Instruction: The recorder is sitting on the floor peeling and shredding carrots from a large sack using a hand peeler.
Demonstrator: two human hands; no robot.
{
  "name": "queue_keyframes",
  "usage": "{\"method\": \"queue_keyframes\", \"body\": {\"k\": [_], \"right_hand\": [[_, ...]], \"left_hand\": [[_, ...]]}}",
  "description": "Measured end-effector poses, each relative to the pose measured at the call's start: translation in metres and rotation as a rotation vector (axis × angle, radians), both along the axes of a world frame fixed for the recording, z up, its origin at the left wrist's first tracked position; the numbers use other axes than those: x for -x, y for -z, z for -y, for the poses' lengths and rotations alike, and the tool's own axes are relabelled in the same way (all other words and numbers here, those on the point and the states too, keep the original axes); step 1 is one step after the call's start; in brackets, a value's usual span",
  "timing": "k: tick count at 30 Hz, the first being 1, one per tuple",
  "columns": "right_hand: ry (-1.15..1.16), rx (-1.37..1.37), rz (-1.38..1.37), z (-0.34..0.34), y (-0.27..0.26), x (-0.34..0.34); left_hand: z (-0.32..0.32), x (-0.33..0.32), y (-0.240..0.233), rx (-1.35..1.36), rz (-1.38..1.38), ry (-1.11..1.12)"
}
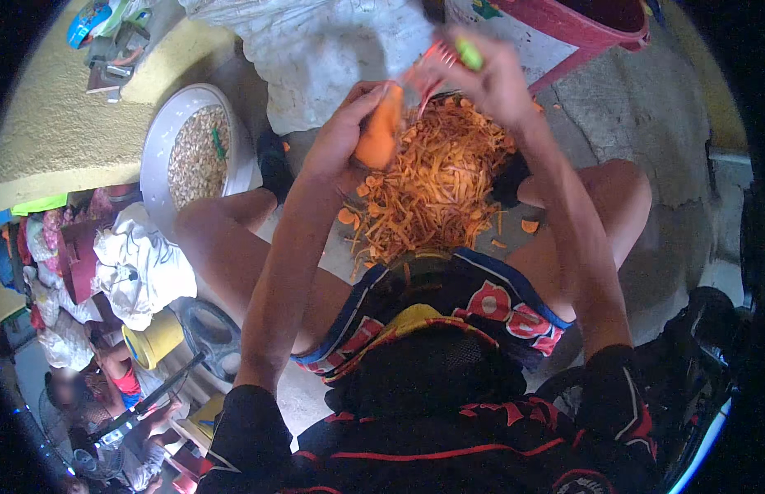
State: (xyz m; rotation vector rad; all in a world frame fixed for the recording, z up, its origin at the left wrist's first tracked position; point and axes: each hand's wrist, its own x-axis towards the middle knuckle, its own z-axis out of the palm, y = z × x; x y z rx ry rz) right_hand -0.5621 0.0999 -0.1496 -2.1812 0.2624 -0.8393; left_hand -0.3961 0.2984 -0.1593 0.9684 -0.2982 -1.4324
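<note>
My left hand (340,133) grips a thick orange root vegetable (381,133), which looks like a carrot with its skin off. Just to the right, my right hand (494,77) is closed around a green-handled tool (469,54), apparently a peeler. Motion blurs its red front part (428,71), which is close to the vegetable's upper end. Whether they touch I cannot tell. Below both hands, a big heap of orange peelings (450,176) lies on the floor between my bent legs. Cut orange end pieces (346,216) are mixed in and scattered at its edges.
A large white sack (333,62) lies beyond the heap, beside a red-rimmed bin (543,43). To the left, a white basin (157,148) holds small pale pieces. Another sack (144,265), a yellow bucket (154,346), a fan (61,407) and another person (101,395) are at lower left.
</note>
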Motion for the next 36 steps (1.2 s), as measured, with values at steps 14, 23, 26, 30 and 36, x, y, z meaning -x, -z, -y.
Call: {"method": "queue_keyframes", "body": {"k": [14,23,26,30,36], "right_hand": [[0.020,-0.171,0.060,-0.006,0.003,-0.006],[0.112,-0.238,0.096,0.010,0.001,-0.001],[-0.089,0.067,0.060,-0.038,-0.012,-0.013],[-0.001,-0.141,0.120,0.001,0.004,-0.006],[-0.094,0.004,0.037,-0.044,-0.016,-0.007]], "left_hand": [[-0.005,-0.009,-0.001,-0.006,0.045,0.002],[0.000,0.000,-0.005,-0.022,0.075,0.013],[-0.002,-0.003,-0.009,-0.036,0.193,-0.072],[0.000,0.011,-0.017,-0.124,0.095,-0.084],[-0.004,-0.002,-0.007,-0.107,0.162,-0.062]]}}
